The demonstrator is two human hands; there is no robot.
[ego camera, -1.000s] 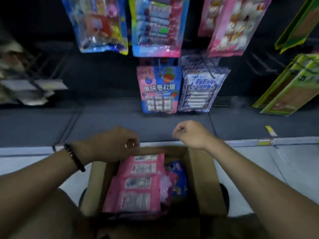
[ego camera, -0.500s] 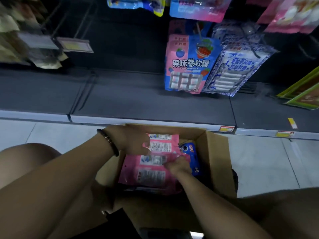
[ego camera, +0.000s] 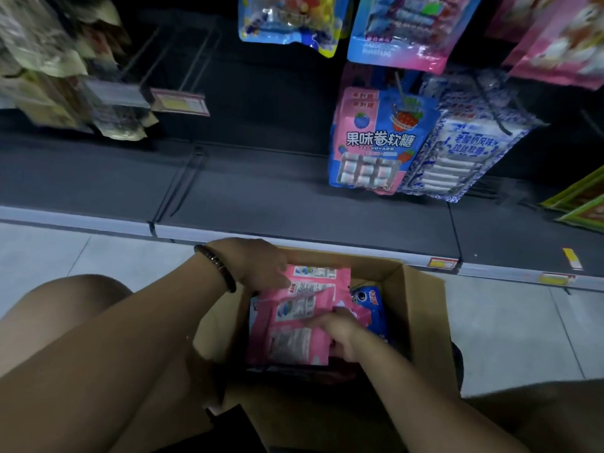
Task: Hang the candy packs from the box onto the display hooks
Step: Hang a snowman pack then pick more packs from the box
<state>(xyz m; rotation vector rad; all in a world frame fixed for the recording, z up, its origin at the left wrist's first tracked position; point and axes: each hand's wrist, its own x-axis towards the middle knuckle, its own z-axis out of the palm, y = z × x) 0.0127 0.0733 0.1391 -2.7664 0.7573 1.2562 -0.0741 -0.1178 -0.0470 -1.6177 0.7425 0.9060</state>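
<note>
An open cardboard box [ego camera: 421, 308] stands on the floor below me. Pink candy packs [ego camera: 291, 341] lie stacked inside it, backs up, beside a blue pack [ego camera: 372, 300]. My left hand [ego camera: 258, 264] reaches in at the far left corner and holds the top edge of the pink stack. My right hand [ego camera: 340, 331] grips the stack's right edge, fingers curled round it. Above, pink-and-blue packs [ego camera: 369, 142] and blue-white packs [ego camera: 464, 152] hang on display hooks. Bare hooks [ego camera: 192, 57] stick out to their left.
A dark bottom shelf [ego camera: 261, 197] with a pale front rail runs across the view behind the box. More hanging bags fill the top row [ego camera: 398, 31], blurred goods the far left [ego camera: 49, 76], green boxes the far right [ego camera: 581, 204]. My knees flank the box on the tiled floor.
Both hands went from the box's far rim down into the box and took hold of the pink packs. My view has dropped and shifted left.
</note>
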